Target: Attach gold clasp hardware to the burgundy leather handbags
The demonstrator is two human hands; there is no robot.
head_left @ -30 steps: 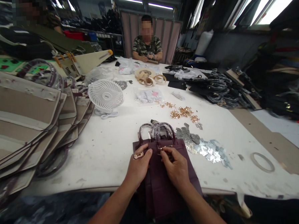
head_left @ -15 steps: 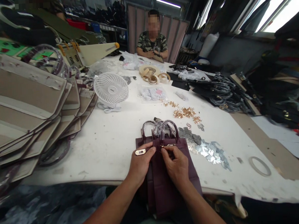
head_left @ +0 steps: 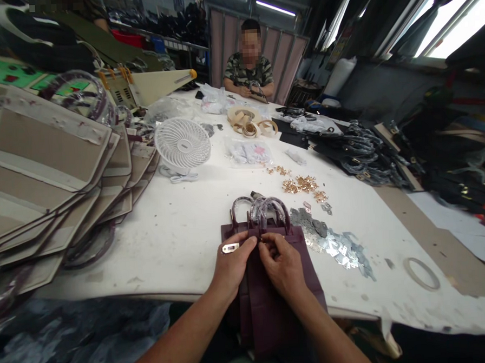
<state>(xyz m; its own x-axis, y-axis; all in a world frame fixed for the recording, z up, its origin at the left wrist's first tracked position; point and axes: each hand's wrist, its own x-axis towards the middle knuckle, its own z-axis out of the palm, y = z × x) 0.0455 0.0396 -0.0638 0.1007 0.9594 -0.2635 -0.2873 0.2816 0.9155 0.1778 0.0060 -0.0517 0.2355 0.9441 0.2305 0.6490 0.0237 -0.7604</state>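
A dark maroon handbag [head_left: 269, 315] leans against the table edge in front of me, its twin handles [head_left: 282, 209] wrapped in clear plastic. My left hand [head_left: 233, 266] grips the bag's upper part, thumb on the front near the top. A gold slotted metal plate [head_left: 230, 248] lies across the left hand by the index finger. My right hand [head_left: 283, 260] is closed in a pinch at the bag's top middle, close to the left thumb. Between its fingertips is a small gold metal fitting [head_left: 260, 239], mostly hidden.
Small gold clasps [head_left: 299, 184] and silver metal plates [head_left: 346, 249] lie beyond the bag. A white fan [head_left: 182, 144] stands left of centre, beside stacked bag panels [head_left: 50, 159]. Black bags [head_left: 358, 148] are piled at right. A person [head_left: 248, 67] sits across the table.
My right hand has shifted slightly left, and its fingertips now nearly meet my left thumb. A gold piece seen earlier by the right fingers is hidden. The view has tilted a little.
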